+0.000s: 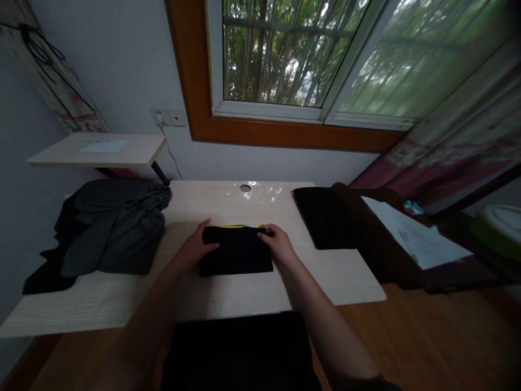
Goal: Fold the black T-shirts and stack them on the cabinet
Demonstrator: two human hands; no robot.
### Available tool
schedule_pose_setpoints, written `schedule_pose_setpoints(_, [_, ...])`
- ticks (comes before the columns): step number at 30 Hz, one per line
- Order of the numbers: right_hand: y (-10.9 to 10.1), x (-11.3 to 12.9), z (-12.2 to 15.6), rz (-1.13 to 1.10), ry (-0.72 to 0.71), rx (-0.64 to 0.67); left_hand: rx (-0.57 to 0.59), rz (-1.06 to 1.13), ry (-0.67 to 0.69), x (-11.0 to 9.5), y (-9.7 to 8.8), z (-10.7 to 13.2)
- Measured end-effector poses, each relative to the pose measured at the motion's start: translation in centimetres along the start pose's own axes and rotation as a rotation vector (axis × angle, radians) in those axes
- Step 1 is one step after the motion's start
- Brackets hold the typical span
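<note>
A folded black garment (pixel 236 252) lies flat as a rectangle on the pale desk in front of me, and a thin yellow strip shows along its far edge. My left hand (pixel 194 248) holds its far left corner, thumb on top and fingers at the far side. At the far right corner my right hand (pixel 280 244) pinches the fabric between thumb and fingers. What kind of garment it is does not show.
A pile of dark grey and black clothes (pixel 118 222) rests at the desk's left, below a raised shelf (pixel 138 155). Another folded black piece (pixel 325 217) lies at the right edge. Papers (pixel 411 231) cover a brown surface beyond it. The pale desk (pixel 228 298) has a cable hole.
</note>
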State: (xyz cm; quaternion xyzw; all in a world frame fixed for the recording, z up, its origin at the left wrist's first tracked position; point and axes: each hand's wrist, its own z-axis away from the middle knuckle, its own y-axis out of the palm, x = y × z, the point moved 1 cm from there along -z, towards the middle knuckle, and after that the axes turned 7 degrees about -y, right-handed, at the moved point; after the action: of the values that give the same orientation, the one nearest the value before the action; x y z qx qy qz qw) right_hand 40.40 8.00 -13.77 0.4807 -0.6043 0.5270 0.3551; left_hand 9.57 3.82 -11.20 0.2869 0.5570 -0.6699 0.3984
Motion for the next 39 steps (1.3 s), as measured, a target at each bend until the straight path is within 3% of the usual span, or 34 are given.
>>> schedule_pose_setpoints(8, [0.3,1.9,-0.6,-0.159,-0.037,-0.117,-0.008,0.216,-0.061,-1.0,-0.6,0.5])
schedule_pose_setpoints(11, [0.5,1.8,-1.4,-0.078,-0.077,-0.143,-0.111,0.115,-0.071,-1.0,-0.8,-0.1])
schedule_pose_setpoints(15, [0.8,1.1,-2.1,0.108,-0.102,-0.078,-0.282,-0.08,-0.04,-0.4,-0.6,-1.0])
schedule_pose_setpoints(21, [0.9,1.4,-2.1,0.194,-0.126,-0.182,-0.358,-0.047,0.004,-0.1,-0.2,-1.2])
schedule_pose_setpoints(24, [0.9,1.5,-2.4,0.188,-0.141,-0.154,-0.367,-0.099,0.016,0.0,-0.2,-1.6])
schedule_pose_setpoints(27, [0.9,1.6,-2.5,0.226,-0.185,-0.136,-0.433,-0.264,0.126,-0.1,-0.2,-1.9])
schedule_pose_setpoints(31, [1.2,3.2,-1.7,0.442,-0.338,-0.217,-0.547,-0.509,0.383,-1.5,0.3,-0.6])
schedule_pose_setpoints(35, [2.9,5.6,0.2,0.567,-0.475,-0.087,-0.402,-0.668,0.575,-3.5,2.1,1.7])
schedule_pose_setpoints(39, [5.4,6.0,1.9,0.663,-0.55,0.146,-0.325,-0.786,0.54,-3.4,4.4,2.5])
